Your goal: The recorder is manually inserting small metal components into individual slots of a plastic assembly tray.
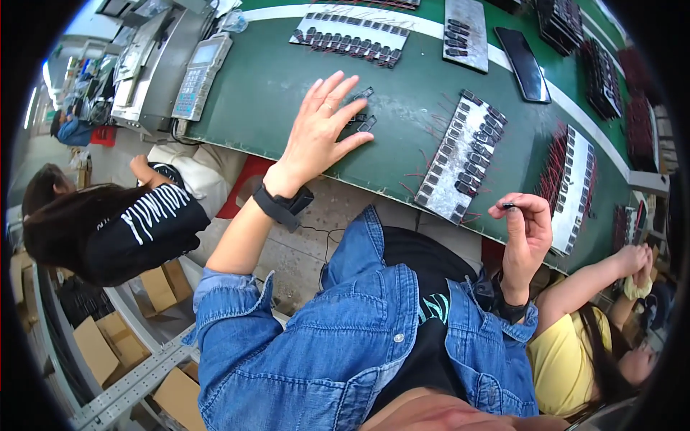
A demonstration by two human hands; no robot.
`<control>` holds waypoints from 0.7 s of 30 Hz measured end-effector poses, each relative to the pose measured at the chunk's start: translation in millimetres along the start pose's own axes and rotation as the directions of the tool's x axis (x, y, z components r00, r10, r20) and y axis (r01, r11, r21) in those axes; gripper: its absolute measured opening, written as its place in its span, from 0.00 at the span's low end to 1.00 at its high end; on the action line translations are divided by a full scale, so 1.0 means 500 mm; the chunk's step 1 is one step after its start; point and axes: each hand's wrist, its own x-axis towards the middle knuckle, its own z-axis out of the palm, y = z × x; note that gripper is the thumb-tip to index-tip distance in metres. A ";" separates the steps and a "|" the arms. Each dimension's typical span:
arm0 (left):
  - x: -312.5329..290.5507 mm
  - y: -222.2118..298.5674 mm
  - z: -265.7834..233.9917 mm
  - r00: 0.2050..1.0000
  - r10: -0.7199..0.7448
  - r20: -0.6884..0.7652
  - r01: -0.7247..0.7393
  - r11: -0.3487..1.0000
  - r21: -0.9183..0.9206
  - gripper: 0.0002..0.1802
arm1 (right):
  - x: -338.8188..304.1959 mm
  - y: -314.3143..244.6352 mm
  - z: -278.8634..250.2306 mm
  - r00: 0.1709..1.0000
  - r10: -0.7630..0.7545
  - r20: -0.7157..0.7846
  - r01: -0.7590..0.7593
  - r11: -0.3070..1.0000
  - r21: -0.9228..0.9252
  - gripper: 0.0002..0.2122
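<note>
My left hand (321, 133) reaches over the green table, its fingers spread and nothing gripped. Beside and partly under its fingers lie a few small black frame-like parts (367, 123). Close to the table's near edge, my right hand (528, 241) pinches a small dark piece (509, 206) between thumb and forefinger; its exact kind is too small to make out. Left of that hand rests a pale metal plate (454, 172), with small black parts along both long sides and thin red wires sticking out.
Similar loaded plates lie at the far side (350, 36) and at the right (573, 190). A smaller metal plate (466, 50) and a black phone (522, 65) lie farther back. A keypad device (202, 77) stands at left. People sit at both sides; open cartons (111, 348) are lower left.
</note>
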 end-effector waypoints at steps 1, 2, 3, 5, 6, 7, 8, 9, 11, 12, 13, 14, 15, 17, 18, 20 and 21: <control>0.002 0.006 0.000 1.000 0.021 -0.022 -0.020 0.999 0.033 0.25 | -0.001 0.003 -0.001 1.000 0.004 -0.015 -0.004 1.000 -0.005 0.05; -0.002 0.015 0.000 0.998 0.038 -0.044 -0.035 0.997 0.068 0.20 | -0.003 0.005 -0.004 0.999 0.022 -0.036 -0.022 1.000 -0.003 0.05; -0.004 0.023 0.001 0.996 0.054 -0.066 -0.047 0.993 0.104 0.16 | -0.005 0.008 -0.006 0.998 0.040 -0.056 -0.040 0.999 0.000 0.05; -0.003 0.036 0.006 0.996 0.043 -0.076 -0.034 0.993 0.115 0.14 | -0.007 0.011 -0.007 0.995 0.062 -0.083 -0.063 0.998 0.000 0.05; -0.002 0.042 0.009 0.995 0.028 -0.092 -0.015 0.991 0.135 0.13 | -0.007 0.010 -0.001 0.996 0.066 -0.068 -0.066 0.998 -0.005 0.05; -0.001 0.048 0.012 0.994 0.014 -0.109 0.003 0.988 0.154 0.11 | -0.006 0.007 0.004 0.996 0.069 -0.052 -0.070 0.998 -0.011 0.05; -0.004 0.052 0.017 0.994 0.016 -0.106 0.000 0.989 0.148 0.11 | -0.005 0.006 0.006 0.997 0.072 -0.035 -0.072 0.997 -0.016 0.05; -0.009 0.056 0.022 0.993 0.023 -0.115 -0.006 0.989 0.147 0.11 | -0.005 0.006 0.006 0.996 0.074 -0.040 -0.075 0.997 -0.019 0.05; -0.016 0.061 0.029 0.990 0.036 -0.133 -0.016 0.989 0.149 0.12 | -0.001 0.005 0.007 0.995 0.090 -0.032 -0.091 0.996 -0.020 0.05; -0.019 0.065 0.029 0.991 0.037 -0.130 -0.017 0.989 0.148 0.12 | -0.002 0.007 0.008 0.995 0.098 -0.026 -0.099 0.995 -0.019 0.05; -0.022 0.068 0.028 0.989 -0.012 -0.149 0.035 0.988 0.151 0.12 | -0.003 0.008 0.007 0.995 0.099 -0.027 -0.100 0.995 -0.017 0.05; -0.025 0.071 0.025 0.984 -0.060 -0.170 0.086 0.984 0.154 0.12 | -0.002 0.008 0.007 0.994 0.106 -0.020 -0.107 0.994 -0.012 0.05; -0.027 0.075 0.022 0.976 -0.106 -0.192 0.138 0.978 0.158 0.11 | 0.000 0.007 0.006 0.994 0.112 -0.012 -0.112 0.994 -0.007 0.05; -0.030 0.080 0.021 0.974 -0.133 -0.182 0.158 0.979 0.132 0.11 | 0.006 0.007 0.007 0.995 0.101 0.004 -0.101 0.995 0.006 0.05; -0.029 0.082 0.022 0.972 -0.160 -0.171 0.179 0.979 0.100 0.11 | 0.002 0.006 0.007 0.993 0.122 0.003 -0.122 0.992 0.010 0.05; -0.023 0.081 0.019 0.968 -0.175 -0.178 0.193 0.977 0.094 0.10 | -0.002 0.011 0.007 0.988 0.155 0.007 -0.155 0.988 0.028 0.05; -0.021 0.084 0.017 0.972 -0.140 -0.188 0.164 0.979 0.119 0.10 | 0.001 0.014 0.011 0.991 0.132 0.017 -0.133 0.990 0.039 0.05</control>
